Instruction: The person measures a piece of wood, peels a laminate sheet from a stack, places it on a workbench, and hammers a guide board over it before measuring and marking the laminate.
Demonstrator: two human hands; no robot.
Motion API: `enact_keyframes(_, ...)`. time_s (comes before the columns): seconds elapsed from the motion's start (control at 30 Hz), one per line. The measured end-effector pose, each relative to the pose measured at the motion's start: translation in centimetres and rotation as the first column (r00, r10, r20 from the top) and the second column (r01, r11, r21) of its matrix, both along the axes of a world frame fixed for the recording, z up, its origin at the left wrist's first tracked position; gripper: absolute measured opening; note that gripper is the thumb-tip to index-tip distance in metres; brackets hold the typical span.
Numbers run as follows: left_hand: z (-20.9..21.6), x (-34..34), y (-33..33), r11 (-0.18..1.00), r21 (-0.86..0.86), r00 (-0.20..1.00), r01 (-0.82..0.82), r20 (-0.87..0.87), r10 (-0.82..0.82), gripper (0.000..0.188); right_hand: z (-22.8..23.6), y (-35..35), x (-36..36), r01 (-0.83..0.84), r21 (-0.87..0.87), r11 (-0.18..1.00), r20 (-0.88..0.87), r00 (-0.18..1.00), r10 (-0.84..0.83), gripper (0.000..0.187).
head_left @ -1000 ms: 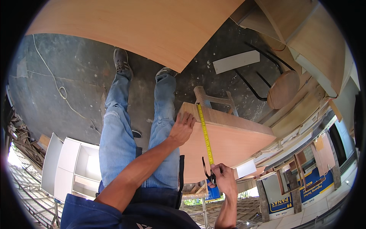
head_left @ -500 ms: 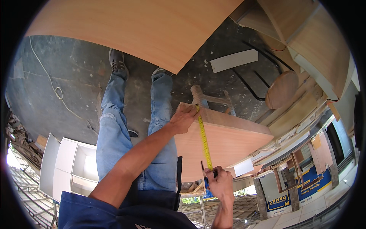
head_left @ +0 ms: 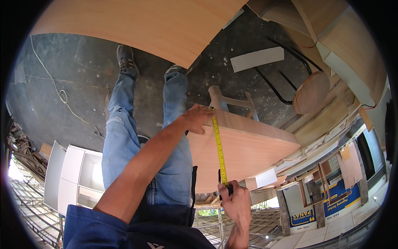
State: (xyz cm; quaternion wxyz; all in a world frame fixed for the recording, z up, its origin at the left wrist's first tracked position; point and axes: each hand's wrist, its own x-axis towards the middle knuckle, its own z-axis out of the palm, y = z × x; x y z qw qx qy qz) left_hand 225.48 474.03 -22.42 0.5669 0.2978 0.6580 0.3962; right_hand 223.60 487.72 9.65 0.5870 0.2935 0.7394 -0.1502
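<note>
A yellow tape measure (head_left: pixel 219 151) is drawn out across the light wood-faced panel (head_left: pixel 253 149) in front of my legs. My right hand (head_left: pixel 235 203) is closed around its dark case near the panel's lower edge. The far end of the blade meets the panel's thick upper edge. There my left hand (head_left: pixel 195 119) grips the corner, thumb on the broad face and fingertips touching the tape beside its end. What lies under those fingers is hidden.
A large wooden panel (head_left: pixel 137 25) spans the top. Beyond my panel stand a small wooden frame stand (head_left: pixel 234 101), a round-seated stool (head_left: pixel 311 92) lying over, and a white board (head_left: pixel 257 59). White cabinets (head_left: pixel 76 172) are at left; a cord (head_left: pixel 52 79) crosses the floor.
My left hand has shifted slightly left, its thumb now more spread on the panel. The tape stands a little more upright, and my right hand with the case has moved slightly left.
</note>
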Motion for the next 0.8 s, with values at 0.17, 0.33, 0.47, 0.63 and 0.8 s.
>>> enact_keyframes(0.17,0.5,-0.1,-0.7,0.998,-0.013,0.998,-0.057,0.041,0.057,0.092,0.9,-0.6,0.5,-0.030,-0.031,0.999,0.009,1.000,0.030,0.037)
enact_keyframes(0.33,0.6,-0.4,-0.6,0.999,-0.020,0.998,-0.041,0.047,0.042,0.092,2.1,-1.2,0.4,0.001,-0.052,0.999,-0.028,1.000,-0.003,0.035)
enact_keyframes(0.47,0.4,-0.1,-0.6,0.999,-0.037,1.000,-0.020,0.002,0.020,0.093,2.3,-1.1,0.8,-0.035,-0.072,0.997,-0.042,0.999,0.032,0.035)
enact_keyframes(0.63,0.7,0.2,-0.5,0.999,-0.034,1.000,-0.021,-0.011,0.021,0.092,2.8,-1.4,0.5,-0.039,-0.059,0.997,0.004,0.999,0.039,0.038)
enact_keyframes(0.8,0.6,0.5,-0.5,0.999,-0.030,0.999,-0.043,-0.026,0.042,0.092,3.2,-1.5,0.8,-0.087,-0.041,0.995,0.048,0.995,0.089,0.044)
